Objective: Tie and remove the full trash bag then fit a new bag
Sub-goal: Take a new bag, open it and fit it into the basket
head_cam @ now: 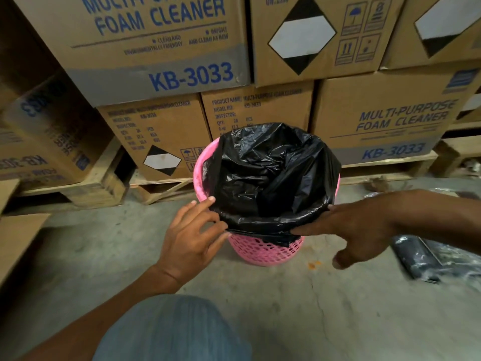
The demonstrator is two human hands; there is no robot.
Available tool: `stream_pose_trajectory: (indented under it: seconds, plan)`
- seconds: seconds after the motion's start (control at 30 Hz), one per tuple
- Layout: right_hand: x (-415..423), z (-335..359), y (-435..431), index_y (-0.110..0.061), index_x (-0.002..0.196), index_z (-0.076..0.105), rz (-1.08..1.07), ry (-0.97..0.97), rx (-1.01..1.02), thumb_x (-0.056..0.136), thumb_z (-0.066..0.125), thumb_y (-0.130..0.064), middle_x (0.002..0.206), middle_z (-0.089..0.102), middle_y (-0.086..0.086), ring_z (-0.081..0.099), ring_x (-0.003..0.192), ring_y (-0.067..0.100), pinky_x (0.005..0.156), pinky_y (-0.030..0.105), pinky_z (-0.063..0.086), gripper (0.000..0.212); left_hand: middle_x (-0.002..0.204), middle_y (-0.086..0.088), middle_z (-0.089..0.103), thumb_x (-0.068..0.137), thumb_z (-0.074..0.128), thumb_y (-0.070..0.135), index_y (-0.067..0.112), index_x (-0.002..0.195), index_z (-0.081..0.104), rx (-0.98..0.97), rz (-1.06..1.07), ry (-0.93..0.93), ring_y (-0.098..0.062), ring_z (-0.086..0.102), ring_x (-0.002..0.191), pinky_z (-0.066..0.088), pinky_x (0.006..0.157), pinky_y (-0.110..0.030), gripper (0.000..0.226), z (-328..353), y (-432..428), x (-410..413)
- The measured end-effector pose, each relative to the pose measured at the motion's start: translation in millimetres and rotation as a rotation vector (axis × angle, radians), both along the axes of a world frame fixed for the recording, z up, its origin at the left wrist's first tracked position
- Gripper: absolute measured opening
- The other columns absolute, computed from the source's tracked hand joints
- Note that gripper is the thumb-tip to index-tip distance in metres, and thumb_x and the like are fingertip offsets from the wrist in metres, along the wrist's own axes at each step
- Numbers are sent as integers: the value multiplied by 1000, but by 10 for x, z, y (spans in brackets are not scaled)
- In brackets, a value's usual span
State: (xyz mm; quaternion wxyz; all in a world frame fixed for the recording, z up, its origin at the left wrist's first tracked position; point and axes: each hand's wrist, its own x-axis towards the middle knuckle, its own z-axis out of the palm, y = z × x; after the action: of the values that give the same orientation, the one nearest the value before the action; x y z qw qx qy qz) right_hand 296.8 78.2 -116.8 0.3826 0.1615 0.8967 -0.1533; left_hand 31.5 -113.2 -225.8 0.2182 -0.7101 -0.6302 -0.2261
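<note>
Nearest the lens, a knee in faded blue denim point(177, 332), bent over bare concrete floor point(325, 308). Just beyond, left hand point(192, 235) with fingers spread, fingertips pressed to the folded edge of the black trash bag point(270, 175) at the near-left rim. Right hand point(359, 227) reaching in from the right, fingers extended flat along the bag's turned-over hem, thumb hanging loose below; neither hand clenched, both resting on the plastic rather than gripping it.

Bag glossy, thin and heavily crinkled, mouth wide open, sunk into a pink plastic lattice basket point(263, 251) on the floor. Hem cuffed over the near and right rim; on the far left, pink rim exposed beside a taut vertical strip of plastic.

To the right on the floor, a blurred dark plastic bundle point(426, 259). Behind, stacked foam cleaner cartons point(156, 48) marked KB-3033 on wooden pallets point(109, 178).
</note>
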Motion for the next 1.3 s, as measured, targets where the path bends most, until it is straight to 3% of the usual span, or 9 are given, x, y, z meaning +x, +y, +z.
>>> stream_pose_trajectory:
  seconds: [0.17,0.3,0.4,0.63,0.7,0.8,0.97,1.2,1.3]
  plan:
    - [-15,-10,34,-49,152,-7,-132,-103,-146,89,65,-44,165,-7,-14,-3,153,14,123,40,7,96,108,-5,74,86,69,23,14,104,78,-34,49,-74,-28,55,132,41,109,-49,22,-68,-91,34]
    - [43,68,210,-31,144,49,-491,65,-541,87,69,-20,151,34,-22,27,145,4,115,22,24,61,98,-3,76,87,63,13,6,91,80,89,24,-478,-21,63,123,51,103,-31,18,-7,-32,106]
    - [177,-32,425,-16,108,79,-883,237,-811,80,64,-13,131,68,-2,58,125,5,117,30,28,32,101,3,73,89,58,17,6,86,79,158,90,-607,-14,69,111,60,85,-26,24,50,19,156]
    - [239,-213,608,1,77,75,-1183,569,-550,89,57,-6,93,75,27,73,99,34,105,45,48,23,76,14,76,90,56,37,26,83,73,278,251,-1019,-14,75,69,64,59,-45,21,160,149,173]
    - [229,-186,667,3,80,71,-1212,655,-371,93,54,-13,80,75,23,74,91,36,89,44,56,27,74,5,75,90,58,36,24,82,73,275,289,-1027,-22,73,72,62,65,-50,21,232,225,127]
    - [176,-182,825,5,99,66,-1295,813,-161,95,56,-20,74,71,16,68,73,29,63,34,54,28,80,10,69,89,68,35,20,88,69,225,383,-1019,-3,65,75,59,77,-43,15,413,404,48]
    - [-28,-323,1013,-10,105,57,-1473,852,-306,99,51,-21,95,71,12,69,80,27,69,38,55,14,98,10,72,61,74,76,28,110,65,-178,541,-867,-16,66,100,58,83,-40,69,592,803,-75]
    - [-272,-522,1186,-2,103,65,-1598,973,-320,100,51,-26,92,63,15,60,81,28,79,45,55,28,86,-1,74,79,77,30,34,100,70,-185,709,-833,-26,68,98,56,86,-39,22,496,1079,-246]
    - [-232,-576,1238,-6,81,63,-1536,980,-266,96,49,-4,85,60,17,59,77,29,75,45,55,20,84,-1,74,84,71,24,31,92,68,-58,680,-902,-24,69,90,51,83,-32,11,437,1073,-270]
